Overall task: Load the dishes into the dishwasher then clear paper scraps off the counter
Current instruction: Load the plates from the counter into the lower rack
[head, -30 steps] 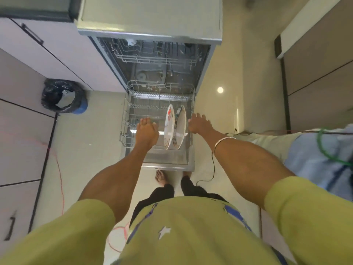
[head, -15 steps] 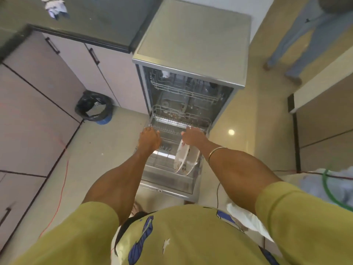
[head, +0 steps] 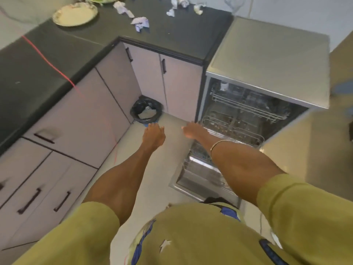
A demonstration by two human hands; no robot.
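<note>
1. Both arms reach forward and down; the left hand (head: 153,133) hangs over the floor, fingers loosely curled, grasping nothing.
2. The right hand (head: 193,130) hovers at the dishwasher (head: 267,60) rack's (head: 234,129) left edge, fingers relaxed, empty.
3. A plate (head: 75,14) and paper scraps (head: 141,22) lie on the counter (head: 181,35).

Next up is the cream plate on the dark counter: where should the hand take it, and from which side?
Probably the plate's near rim, coming from the counter's front edge: it lies flat with a raised lip, and that edge faces the person, clear of the paper scraps.
</note>
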